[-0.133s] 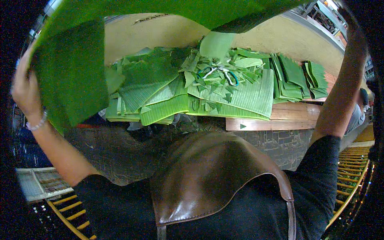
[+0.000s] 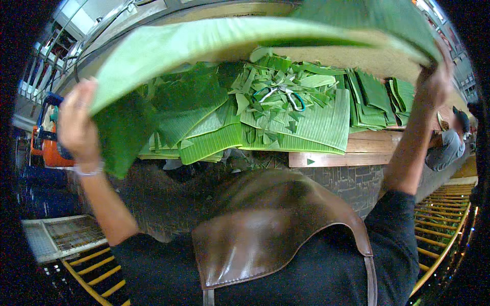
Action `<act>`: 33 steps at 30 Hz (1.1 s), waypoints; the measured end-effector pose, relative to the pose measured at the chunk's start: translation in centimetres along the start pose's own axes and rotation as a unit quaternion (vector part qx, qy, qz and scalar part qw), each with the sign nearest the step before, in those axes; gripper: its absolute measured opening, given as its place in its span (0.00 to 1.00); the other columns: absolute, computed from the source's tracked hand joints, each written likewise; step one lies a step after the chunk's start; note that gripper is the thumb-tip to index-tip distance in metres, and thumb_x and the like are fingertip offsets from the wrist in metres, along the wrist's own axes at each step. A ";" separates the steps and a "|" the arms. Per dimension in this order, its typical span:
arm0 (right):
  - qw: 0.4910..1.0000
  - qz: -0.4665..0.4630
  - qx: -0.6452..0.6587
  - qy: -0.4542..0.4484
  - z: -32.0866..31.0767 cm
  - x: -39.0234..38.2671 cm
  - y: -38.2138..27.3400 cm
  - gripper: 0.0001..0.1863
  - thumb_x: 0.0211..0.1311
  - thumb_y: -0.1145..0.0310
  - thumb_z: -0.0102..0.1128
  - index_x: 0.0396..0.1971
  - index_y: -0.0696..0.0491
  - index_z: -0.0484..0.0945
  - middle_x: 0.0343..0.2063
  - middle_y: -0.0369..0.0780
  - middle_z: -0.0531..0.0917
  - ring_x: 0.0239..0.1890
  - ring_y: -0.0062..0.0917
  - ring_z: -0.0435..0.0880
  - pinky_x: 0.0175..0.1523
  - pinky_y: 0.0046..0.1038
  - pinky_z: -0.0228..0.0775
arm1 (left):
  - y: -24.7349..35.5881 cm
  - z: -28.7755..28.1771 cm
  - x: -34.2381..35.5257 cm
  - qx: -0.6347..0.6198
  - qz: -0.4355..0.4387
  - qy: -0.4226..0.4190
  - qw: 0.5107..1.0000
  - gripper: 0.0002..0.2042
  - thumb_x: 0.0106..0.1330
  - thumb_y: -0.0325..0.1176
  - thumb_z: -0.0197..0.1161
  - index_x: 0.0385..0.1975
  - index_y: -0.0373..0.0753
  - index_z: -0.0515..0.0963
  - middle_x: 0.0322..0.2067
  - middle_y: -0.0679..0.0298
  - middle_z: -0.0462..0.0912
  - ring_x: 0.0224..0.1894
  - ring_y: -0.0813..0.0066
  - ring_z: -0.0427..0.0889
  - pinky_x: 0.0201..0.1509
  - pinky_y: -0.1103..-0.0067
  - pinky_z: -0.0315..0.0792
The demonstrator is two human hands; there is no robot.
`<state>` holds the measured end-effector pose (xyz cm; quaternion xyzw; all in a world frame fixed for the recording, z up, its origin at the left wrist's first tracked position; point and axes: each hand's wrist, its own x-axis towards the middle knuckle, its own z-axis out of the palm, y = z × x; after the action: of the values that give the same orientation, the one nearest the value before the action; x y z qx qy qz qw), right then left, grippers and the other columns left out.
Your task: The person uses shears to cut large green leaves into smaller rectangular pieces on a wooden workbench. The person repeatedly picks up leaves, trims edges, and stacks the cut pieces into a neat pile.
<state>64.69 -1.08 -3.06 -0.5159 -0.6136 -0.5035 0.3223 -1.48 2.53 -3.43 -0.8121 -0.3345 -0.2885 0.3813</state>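
Note:
A large, motion-blurred banana leaf [image 2: 214,35] spans the top of the view between both my arms, its pale edge arching across and a darker flap hanging at the left. My left hand [image 2: 79,120] grips its left end, a white bracelet at the wrist. My right hand [image 2: 433,76] is closed on the leaf's right end. Below the raised leaf lie piles of flat cut leaves [image 2: 204,143] and scattered small scraps, with white-and-teal scissors [image 2: 296,99] on top. Stacks of folded leaf squares [image 2: 370,99] sit to their right.
A wooden bench top [image 2: 357,155] shows under the piles. An orange object [image 2: 48,153] stands far left, a wire-mesh panel [image 2: 46,234] below it. Yellow railings [image 2: 439,224] line the lower sides. A seated person [image 2: 446,148] in grey and a dark cap is at the right edge.
Both my hands have moved inward, the right one lower. The leaf has swept down and in, uncovering railings and the orange object at the left.

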 end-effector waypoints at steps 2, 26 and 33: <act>0.969 0.193 0.141 -0.054 2.7 -7.7 -3.0 0.15 0.63 0.65 0.47 0.44 0.58 0.75 0.40 0.44 0.80 0.41 0.32 0.79 0.40 0.33 0.74 | 4.4 5.0 -4.7 -0.037 -0.056 -0.023 0.998 0.20 0.55 0.19 0.52 0.47 0.45 0.79 0.43 0.61 0.81 0.47 0.65 0.79 0.53 0.72 0.70; 0.797 0.171 0.511 -0.272 7.5 -17.7 -27.4 0.11 0.55 0.70 0.59 0.39 0.55 0.79 0.35 0.45 0.79 0.37 0.38 0.79 0.45 0.32 0.72 | 30.8 27.1 -4.2 -0.706 -0.669 -0.054 -0.226 0.21 0.59 0.49 0.63 0.37 0.33 0.74 0.35 0.55 0.80 0.39 0.62 0.79 0.47 0.67 0.75; 0.799 0.285 0.313 -0.428 12.5 -23.6 -26.1 0.09 0.52 0.73 0.58 0.33 0.59 0.78 0.34 0.48 0.79 0.40 0.44 0.77 0.45 0.39 0.70 | 24.5 26.6 -5.0 -0.701 -0.694 0.160 -0.037 0.04 0.61 0.29 0.59 0.31 0.38 0.73 0.29 0.63 0.78 0.31 0.73 0.76 0.35 0.77 0.76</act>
<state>47.36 4.53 -35.67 -0.7015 -0.6382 0.1026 0.3002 19.84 10.66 -31.95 -0.0411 0.2881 0.6182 0.7301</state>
